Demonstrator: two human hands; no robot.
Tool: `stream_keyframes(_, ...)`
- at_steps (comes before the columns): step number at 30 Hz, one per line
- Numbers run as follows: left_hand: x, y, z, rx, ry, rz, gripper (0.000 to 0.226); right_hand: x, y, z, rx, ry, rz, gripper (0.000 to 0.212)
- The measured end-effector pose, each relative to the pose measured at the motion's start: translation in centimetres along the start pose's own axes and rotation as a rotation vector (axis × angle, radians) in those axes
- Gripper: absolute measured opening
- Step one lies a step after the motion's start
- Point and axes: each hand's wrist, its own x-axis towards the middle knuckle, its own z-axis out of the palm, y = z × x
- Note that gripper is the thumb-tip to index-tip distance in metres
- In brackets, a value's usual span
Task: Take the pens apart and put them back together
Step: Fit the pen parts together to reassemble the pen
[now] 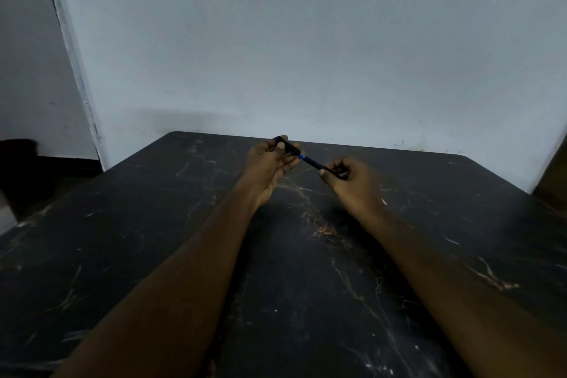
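Observation:
A dark pen (306, 159) with a small blue band near its middle is held in the air above the far part of the table, slanting down to the right. My left hand (270, 167) grips its thicker upper end between thumb and fingers. My right hand (349, 182) pinches the thinner lower end. Both ends of the pen are partly hidden inside the fingers, and I cannot tell whether its parts are joined or slightly apart.
The black marble-patterned table (291, 270) stretches from me to a pale wall (306, 55). A small white speck (384, 202) lies on the table just right of my right wrist. A dark shape (18, 147) sits beyond the table's left side.

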Motion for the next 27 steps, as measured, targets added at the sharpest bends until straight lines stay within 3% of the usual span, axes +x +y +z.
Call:
stream_keyframes(5,-0.2,-0.4,0.2,0.025,-0.034,0.020,0.024,0.1,0.0,0.1,-0.006,-0.006,-0.001,0.012)
stream_keyframes(12,-0.2,-0.6,0.4,0.114,0.000,0.063,0.017,0.4,0.2,0.2,-0.033,0.008,-0.003,0.018)
stream_keyframes(21,-0.6,-1.4,0.6,0.129,-0.029,0.085,0.012,0.4,0.1,0.1,-0.046,0.005,-0.006,0.012)
stream_keyframes(27,-0.6,-1.5,0.4,0.119,-0.032,0.060,0.028,0.5,0.0,0.0,-0.035,-0.012,0.027,0.026)
